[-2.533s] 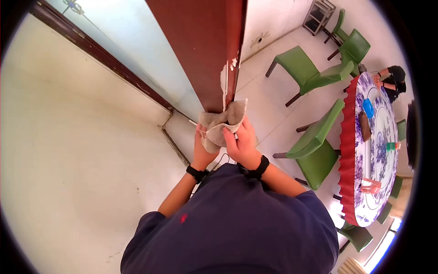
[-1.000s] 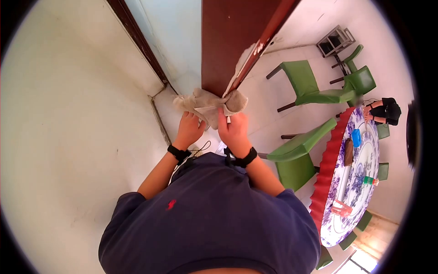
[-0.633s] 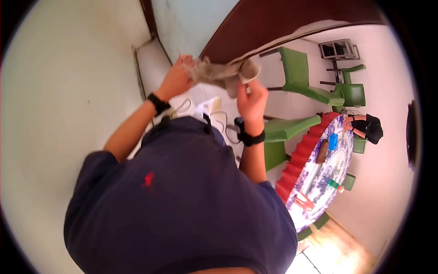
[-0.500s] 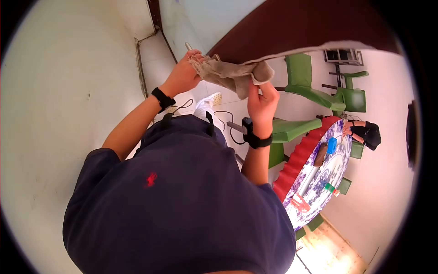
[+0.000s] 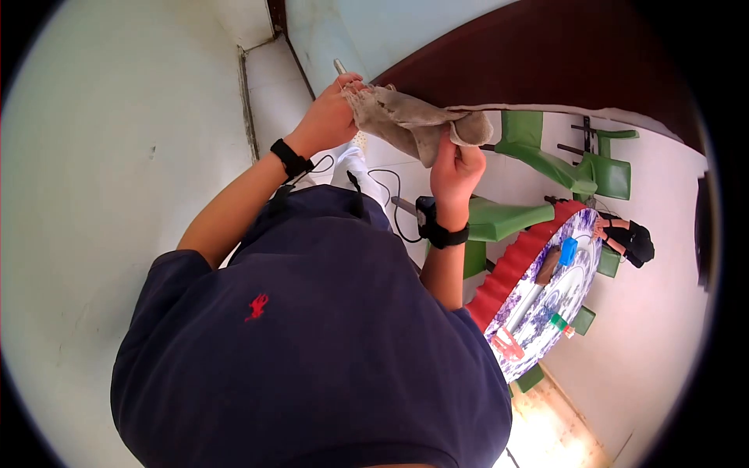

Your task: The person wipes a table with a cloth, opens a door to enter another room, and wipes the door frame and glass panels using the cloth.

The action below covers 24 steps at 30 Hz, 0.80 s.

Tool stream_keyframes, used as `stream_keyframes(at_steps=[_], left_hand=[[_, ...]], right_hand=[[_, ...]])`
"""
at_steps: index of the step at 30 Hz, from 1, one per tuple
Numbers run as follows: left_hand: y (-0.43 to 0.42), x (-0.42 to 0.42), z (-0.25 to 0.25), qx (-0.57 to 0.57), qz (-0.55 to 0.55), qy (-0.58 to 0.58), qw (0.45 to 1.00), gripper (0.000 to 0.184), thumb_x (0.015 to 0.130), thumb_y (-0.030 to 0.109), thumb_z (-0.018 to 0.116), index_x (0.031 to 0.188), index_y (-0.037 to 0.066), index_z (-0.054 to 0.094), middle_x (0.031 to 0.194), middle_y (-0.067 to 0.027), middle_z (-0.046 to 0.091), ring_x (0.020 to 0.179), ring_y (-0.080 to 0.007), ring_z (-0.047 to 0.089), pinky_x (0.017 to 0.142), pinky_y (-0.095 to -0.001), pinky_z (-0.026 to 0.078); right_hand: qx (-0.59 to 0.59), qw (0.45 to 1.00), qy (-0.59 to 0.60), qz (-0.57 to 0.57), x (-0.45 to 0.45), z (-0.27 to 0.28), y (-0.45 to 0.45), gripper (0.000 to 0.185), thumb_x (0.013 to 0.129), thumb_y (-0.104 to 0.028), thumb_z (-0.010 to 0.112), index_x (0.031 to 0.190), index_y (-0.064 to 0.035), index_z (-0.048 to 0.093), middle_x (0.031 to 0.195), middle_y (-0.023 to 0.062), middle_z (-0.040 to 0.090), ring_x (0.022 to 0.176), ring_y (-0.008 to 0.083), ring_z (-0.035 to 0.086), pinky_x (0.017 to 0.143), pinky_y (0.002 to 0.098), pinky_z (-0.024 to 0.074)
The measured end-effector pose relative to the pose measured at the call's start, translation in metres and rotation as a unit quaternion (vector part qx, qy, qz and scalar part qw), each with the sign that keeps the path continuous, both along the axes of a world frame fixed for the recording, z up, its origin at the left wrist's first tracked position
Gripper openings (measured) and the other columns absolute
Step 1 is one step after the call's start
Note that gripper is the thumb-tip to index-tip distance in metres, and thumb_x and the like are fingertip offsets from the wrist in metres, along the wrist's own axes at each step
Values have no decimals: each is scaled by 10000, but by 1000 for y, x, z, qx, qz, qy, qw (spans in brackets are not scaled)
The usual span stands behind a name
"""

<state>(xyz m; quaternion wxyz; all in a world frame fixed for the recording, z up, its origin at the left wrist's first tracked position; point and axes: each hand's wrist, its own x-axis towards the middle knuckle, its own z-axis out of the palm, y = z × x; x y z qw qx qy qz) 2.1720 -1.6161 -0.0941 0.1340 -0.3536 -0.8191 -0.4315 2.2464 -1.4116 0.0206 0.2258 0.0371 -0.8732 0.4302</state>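
Note:
A dirty grey-beige rag [image 5: 402, 125] is stretched between my two hands, bunched and folded. My left hand [image 5: 331, 117] is closed around its left end, and a short metallic rod [image 5: 339, 67] sticks out above the fingers; how the rod joins the rag is hidden. At the other end, my right hand [image 5: 456, 171] pinches the rag from below, just under a rounded fold. The rag lies against or just in front of the pale edge of a dark red panel [image 5: 530, 58]; I cannot tell whether they touch.
Green chairs [image 5: 507, 218] stand to the right around a round table with a purple floral cover [image 5: 511, 312] and red skirt [image 5: 488, 292]. On it are a blue object [image 5: 569, 251] and others. A person in black [image 5: 636, 242] is at its far side. A wall [image 5: 117, 195] runs along my left.
Both hands and the rag sit slightly farther right in the view, which has shifted a little. The grip of both hands on the rag looks the same.

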Motion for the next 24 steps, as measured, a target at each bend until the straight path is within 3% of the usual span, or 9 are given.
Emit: stream_keyframes(at_steps=[5, 7, 13, 16, 18, 20, 21, 23, 24], left_hand=[[3, 1, -9, -20, 9, 3, 1000, 375, 700, 49, 653, 1074, 21, 640, 1112, -143, 626, 1188, -365, 499, 1081, -422, 400], [2, 4, 0, -31, 19, 1, 999, 386, 693, 53, 655, 1077, 23, 641, 1117, -148, 623, 1193, -372, 492, 1079, -426, 399], [0, 2, 13, -28, -4, 18, 999, 402, 699, 20, 641, 1100, -2, 631, 1170, -179, 601, 1197, -423, 472, 1040, -470, 409], [-3, 0, -4, -45, -28, 33, 998, 411, 717, 14, 635, 1126, -18, 619, 1194, -199, 585, 1198, -440, 461, 1022, -492, 410], [-11, -6, -16, -84, 3, 27, 996, 426, 722, 15, 638, 1146, -20, 610, 1192, -209, 573, 1192, -446, 448, 1027, -501, 396], [-13, -2, -9, -72, 10, 30, 997, 434, 724, 6, 631, 1155, -27, 596, 1186, -217, 564, 1192, -452, 436, 1038, -515, 381], [-15, -2, -11, -73, 0, 19, 997, 479, 721, -2, 627, 1195, -35, 567, 1173, -224, 558, 1186, -467, 430, 1049, -522, 365], [-17, -2, -6, -109, -19, 11, 994, 483, 742, 23, 656, 1214, -26, 563, 1191, -223, 557, 1213, -455, 425, 1059, -518, 360], [-22, 3, -5, -134, -5, -1, 991, 490, 764, 49, 684, 1233, -16, 559, 1209, -222, 557, 1239, -444, 421, 1069, -515, 355]], right_hand=[[-35, 999, 31, -5, -4, -15, -6, 134, 956, -56, 624, 882, 54, 642, 632, 52, 561, 618, 70, 456, 546, 275, 384], [-27, 999, -32, 6, 1, -8, -13, 74, 942, -31, 605, 922, 23, 651, 744, 183, 636, 594, 271, 582, 582, 344, 468], [-55, 998, -7, 6, 3, -16, -26, 106, 918, -24, 600, 1016, -11, 639, 835, 223, 639, 741, 417, 621, 655, 429, 506], [-12, 1000, 15, 25, 9, -4, -21, 118, 906, -13, 593, 1015, -22, 638, 886, 220, 644, 791, 438, 615, 668, 442, 509], [-39, 999, 18, -6, 13, 3, -21, 181, 936, -28, 571, 1109, -32, 624, 935, 197, 654, 815, 391, 642, 714, 403, 521], [-273, 956, 87, -60, 14, 40, -22, 306, 970, -58, 548, 1275, -47, 570, 994, 170, 655, 853, 320, 653, 775, 358, 519], [-245, 966, 75, -25, 12, 46, -11, 431, 995, -87, 529, 1422, -61, 478, 1020, 158, 648, 896, 267, 642, 827, 337, 506], [-223, 970, 88, 52, -2, 53, -7, 452, 993, -97, 530, 1441, -70, 474, 1018, 170, 657, 891, 288, 644, 832, 363, 513], [-219, 971, 32, 90, -3, 57, -10, 437, 991, -102, 531, 1424, -71, 492, 1024, 175, 664, 904, 301, 646, 842, 374, 513]])
